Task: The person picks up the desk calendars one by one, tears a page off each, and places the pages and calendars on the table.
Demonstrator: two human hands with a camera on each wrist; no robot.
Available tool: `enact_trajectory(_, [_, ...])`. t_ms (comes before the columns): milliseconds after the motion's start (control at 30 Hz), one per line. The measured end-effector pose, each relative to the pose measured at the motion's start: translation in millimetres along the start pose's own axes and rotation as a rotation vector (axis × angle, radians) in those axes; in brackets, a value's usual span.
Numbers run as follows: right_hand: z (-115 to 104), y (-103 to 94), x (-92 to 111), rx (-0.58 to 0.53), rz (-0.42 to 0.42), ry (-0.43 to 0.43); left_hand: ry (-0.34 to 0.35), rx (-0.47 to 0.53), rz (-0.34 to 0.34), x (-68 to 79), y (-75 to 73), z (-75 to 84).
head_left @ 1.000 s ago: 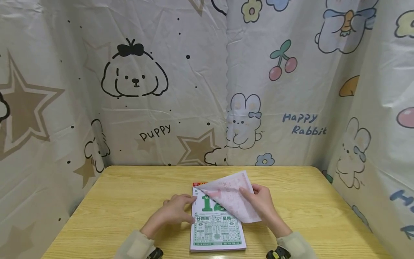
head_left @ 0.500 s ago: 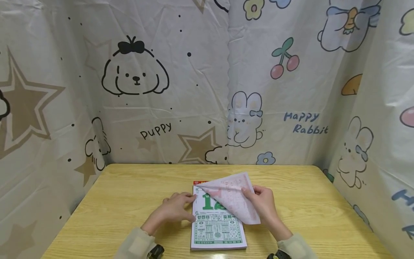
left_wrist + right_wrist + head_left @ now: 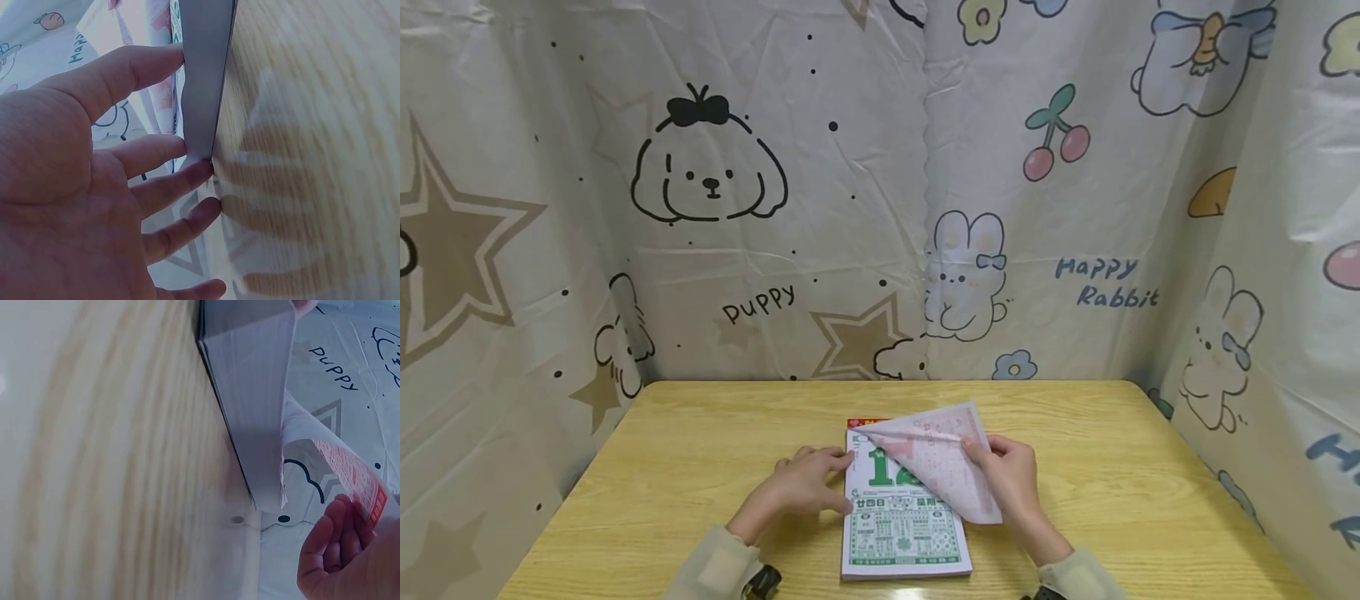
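Observation:
A thick tear-off calendar (image 3: 906, 542) lies flat, a green number and Chinese print on its face and a red strip at its top. Its top sheet (image 3: 942, 454) is folded up diagonally from the right, its pale back with faint red print showing. My right hand (image 3: 1011, 473) pinches the sheet's right edge between thumb and fingers; in the right wrist view the sheet (image 3: 353, 475) curves away from the block. My left hand (image 3: 801, 483) rests at the calendar's left side, fingers spread. In the left wrist view, its thumb and fingertips touch the page block (image 3: 206, 75).
The calendar lies on a light wood-grain table (image 3: 722, 433) near its front. Behind and along both sides hangs a pale curtain (image 3: 850, 208) printed with cartoon animals, stars and flowers. Dark bands circle both wrists, one being the left wristband (image 3: 762, 582).
The lifted sheet's outer edge has come slightly down and toward me with my right hand. My left hand stays in place at the calendar's side.

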State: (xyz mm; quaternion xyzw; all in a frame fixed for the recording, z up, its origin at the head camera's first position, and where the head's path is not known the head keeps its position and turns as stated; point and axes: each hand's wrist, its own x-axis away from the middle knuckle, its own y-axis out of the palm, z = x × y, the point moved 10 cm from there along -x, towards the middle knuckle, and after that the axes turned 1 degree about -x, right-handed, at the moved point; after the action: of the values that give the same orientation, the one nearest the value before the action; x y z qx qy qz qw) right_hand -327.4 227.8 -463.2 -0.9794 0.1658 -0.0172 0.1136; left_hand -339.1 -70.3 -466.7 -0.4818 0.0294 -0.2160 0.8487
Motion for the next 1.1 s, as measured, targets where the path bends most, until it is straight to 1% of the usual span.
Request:
enact_trajectory(133, [0.9, -1.3, 2.2, 0.006, 0.017, -0.003, -0.004, -0.018, -0.003, -0.6, 0.6, -0.8])
enact_trajectory(267, [3.5, -2.7, 4.1, 0.013, 0.034, 0.013, -0.012, -0.035, -0.007, -2.2, 0.5, -2.4])
enact_trajectory(467, [7.3, -3.3, 5.4, -0.011, 0.054, 0.035, -0.008, -0.048, -0.004, -1.6, 0.3, -1.8])
enact_trajectory(733, [13.4, -5.2, 5.5, -0.049, 0.048, 0.092, -0.011, -0.047, -0.005, -3.9, 0.7, -2.3])
enact_trajectory(833, [14.0, -7.1, 5.3, -0.061, 0.058, 0.107, -0.009, -0.046, -0.008, -4.5, 0.8, -1.8])
enact_trajectory(967, [12.5, -8.9, 6.2, -0.066, 0.064, 0.101, -0.007, -0.056, -0.016, -4.9, 1.0, -1.0])
enact_trajectory(1100, [5.8, -7.6, 6.9, -0.035, 0.042, 0.050, -0.002, -0.059, -0.026, -3.8, 1.5, 0.1])
